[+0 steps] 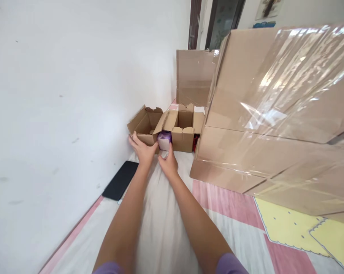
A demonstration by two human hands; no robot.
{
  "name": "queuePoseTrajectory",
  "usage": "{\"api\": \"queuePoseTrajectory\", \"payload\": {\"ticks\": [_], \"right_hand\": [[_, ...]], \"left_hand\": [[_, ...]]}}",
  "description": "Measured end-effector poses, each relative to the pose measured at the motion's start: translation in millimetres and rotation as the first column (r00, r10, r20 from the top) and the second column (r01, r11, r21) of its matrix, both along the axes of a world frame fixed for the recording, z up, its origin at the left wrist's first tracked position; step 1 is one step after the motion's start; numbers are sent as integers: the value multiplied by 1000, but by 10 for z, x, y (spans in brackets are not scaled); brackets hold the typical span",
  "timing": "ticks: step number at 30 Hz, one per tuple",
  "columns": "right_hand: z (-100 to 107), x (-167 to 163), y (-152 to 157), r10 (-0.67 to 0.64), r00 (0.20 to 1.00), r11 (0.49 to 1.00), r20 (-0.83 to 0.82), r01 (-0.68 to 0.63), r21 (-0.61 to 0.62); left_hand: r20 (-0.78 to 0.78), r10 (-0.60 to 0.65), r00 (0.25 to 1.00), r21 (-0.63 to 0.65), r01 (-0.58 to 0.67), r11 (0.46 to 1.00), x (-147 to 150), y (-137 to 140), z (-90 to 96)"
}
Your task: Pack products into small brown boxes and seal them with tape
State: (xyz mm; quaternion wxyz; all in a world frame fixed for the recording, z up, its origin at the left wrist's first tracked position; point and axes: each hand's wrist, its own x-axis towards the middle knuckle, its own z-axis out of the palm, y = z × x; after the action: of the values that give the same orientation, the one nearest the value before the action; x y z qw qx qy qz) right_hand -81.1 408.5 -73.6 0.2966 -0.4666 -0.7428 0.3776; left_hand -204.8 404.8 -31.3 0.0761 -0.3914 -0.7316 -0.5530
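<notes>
An open-topped small cardboard box (145,139) stands at the left, by the wall. My left hand (145,152) spans its front, fingers at the left side and thumb near the right corner, gripping it. A purple and white package (164,140) sits in the gap between this box and a second open cardboard box (182,139). My right hand (169,163) is just in front of the package, index finger at its lower right edge and thumb apart from the finger. Nothing shows inside its grasp. The package's back part is hidden under the box flaps.
Large cardboard boxes (246,148) wrapped in clear film form a tall wall on the right. A white wall (75,95) borders the left. A flat black object (121,180) lies beside my left forearm on the pink and white sheet (160,228). Another cardboard panel (196,78) stands behind.
</notes>
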Motion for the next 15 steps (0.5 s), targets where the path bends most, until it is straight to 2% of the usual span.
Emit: {"api": "queuePoseTrajectory", "payload": {"ticks": [2,4,10,15], "right_hand": [[-14,-19,48,-103,992,993,-73,99,-66],[-22,-25,112,-113,982,992,-149,101,-80],[1,58,289,-28,917,994,-399,-19,-112],[71,16,235,41,855,979,-517,-138,-151]], "left_hand": [[-5,-3,1000,-12,3,1000,6,76,-97],[-35,-22,999,-2,22,1000,-22,116,-144],[-94,-87,992,42,91,995,-118,13,-106],[-85,-79,993,66,85,994,-250,-131,-65]]}}
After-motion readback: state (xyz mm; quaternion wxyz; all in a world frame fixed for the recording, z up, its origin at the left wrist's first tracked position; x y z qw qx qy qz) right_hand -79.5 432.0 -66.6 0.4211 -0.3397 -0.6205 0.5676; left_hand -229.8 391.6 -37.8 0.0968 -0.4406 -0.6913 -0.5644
